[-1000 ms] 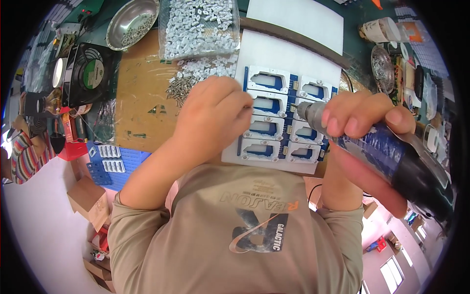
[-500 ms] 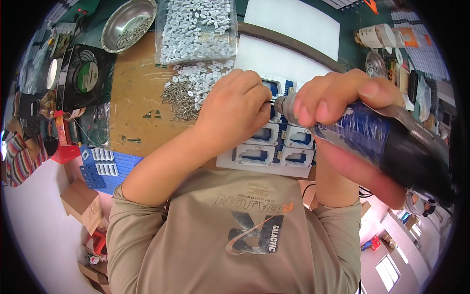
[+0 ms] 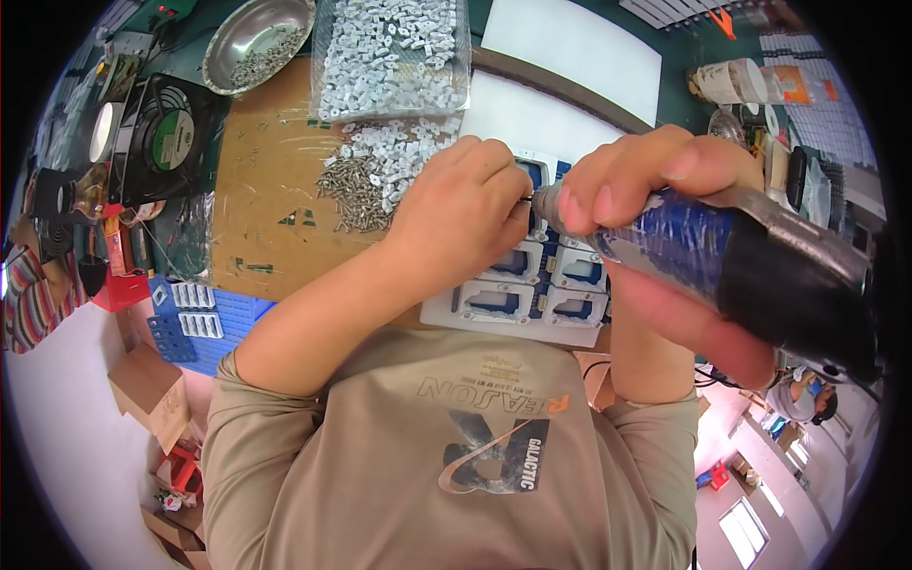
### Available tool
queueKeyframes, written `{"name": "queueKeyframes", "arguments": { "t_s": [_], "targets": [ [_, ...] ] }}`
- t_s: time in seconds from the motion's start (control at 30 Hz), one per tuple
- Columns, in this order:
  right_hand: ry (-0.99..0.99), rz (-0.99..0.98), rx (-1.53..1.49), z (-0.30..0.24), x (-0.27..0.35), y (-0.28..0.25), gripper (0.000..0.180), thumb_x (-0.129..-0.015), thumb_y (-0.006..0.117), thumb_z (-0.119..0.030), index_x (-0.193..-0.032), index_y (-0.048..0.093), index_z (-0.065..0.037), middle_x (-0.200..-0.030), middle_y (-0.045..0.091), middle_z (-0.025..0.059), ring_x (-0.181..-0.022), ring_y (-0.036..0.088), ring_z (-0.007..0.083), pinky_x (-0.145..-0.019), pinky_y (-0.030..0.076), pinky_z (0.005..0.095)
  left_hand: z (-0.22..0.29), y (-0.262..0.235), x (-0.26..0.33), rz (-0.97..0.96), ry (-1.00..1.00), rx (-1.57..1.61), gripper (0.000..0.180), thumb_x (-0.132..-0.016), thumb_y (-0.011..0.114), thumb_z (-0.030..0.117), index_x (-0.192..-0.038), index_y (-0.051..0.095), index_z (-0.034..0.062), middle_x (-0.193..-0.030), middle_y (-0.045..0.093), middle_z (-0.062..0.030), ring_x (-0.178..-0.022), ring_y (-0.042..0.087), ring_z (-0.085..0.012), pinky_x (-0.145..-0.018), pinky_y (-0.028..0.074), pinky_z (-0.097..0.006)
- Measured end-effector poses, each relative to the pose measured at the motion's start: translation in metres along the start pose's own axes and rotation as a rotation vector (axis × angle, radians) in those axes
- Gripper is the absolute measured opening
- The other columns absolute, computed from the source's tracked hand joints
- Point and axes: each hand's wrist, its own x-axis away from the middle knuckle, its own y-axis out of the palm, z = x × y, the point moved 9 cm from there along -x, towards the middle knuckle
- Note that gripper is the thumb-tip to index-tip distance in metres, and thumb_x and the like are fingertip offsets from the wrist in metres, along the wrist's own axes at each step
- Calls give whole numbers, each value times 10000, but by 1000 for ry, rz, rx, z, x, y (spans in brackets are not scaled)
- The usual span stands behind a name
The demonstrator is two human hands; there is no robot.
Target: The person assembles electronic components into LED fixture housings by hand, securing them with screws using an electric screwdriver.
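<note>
My right hand (image 3: 665, 176) is wrapped round a power screwdriver (image 3: 684, 242) with a blue, clear-taped body and a black rear end. Its metal nose points left, toward the fingertips of my left hand (image 3: 461, 204). Those fingers are curled and pinched together at the bit; whatever they hold is hidden. Under both hands lie white rectangular frames (image 3: 499, 302) set on blue boards, in rows on a white panel. Just left of my left hand is a heap of small white plastic pieces (image 3: 404, 157), with a pile of screws (image 3: 356, 195) beside it.
A clear tray (image 3: 465, 71) full of white pieces stands at the back, next to a steel bowl (image 3: 217, 59) of small metal parts. A black fan (image 3: 166, 142) is at the left, above a blue rack (image 3: 214, 328). Tubs (image 3: 736, 81) stand far right. Another person (image 3: 803, 394) is at right.
The screwdriver's rear end has swung slightly downward, with its nose still at my left fingertips. The whole view has shifted a little. My left hand keeps its pinch.
</note>
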Motion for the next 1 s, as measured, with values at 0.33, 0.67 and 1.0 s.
{"name": "queueKeyframes", "arguments": {
  "t_s": [0.33, 0.67, 1.0],
  "targets": [
    [-52, 92, -49, 15, -2, 3, 1104, -704, 819, -786, -1386, 466, 8, -1146, 621, 201, -983, 661, 333, -885, 555, 443, -2, 6, 0, -30, -49, -10, 112, -768, 728, 91, -838, 649, 54, -874, 578, -99, -872, 603, -325, -787, 510, -445],
    [-93, 253, 41, 17, 9, -1, 1210, -654, 734, -865, -1407, 475, 46, -1060, 656, 201, -873, 683, 327, -805, 591, 435, -2, 2, 2, 16, -39, 2, 119, -752, 731, 75, -831, 644, 55, -870, 575, -101, -860, 602, -328, -770, 513, -448],
    [-180, 278, 118, -18, 37, -24, 1238, -731, 601, -952, -1538, 442, -27, -1040, 652, 156, -809, 654, 294, -727, 566, 440, -14, -60, 14, -21, -136, -71, 126, -815, 794, 82, -936, 759, 77, -977, 695, -96, -930, 678, -316, -799, 555, -411]
  ]
}}
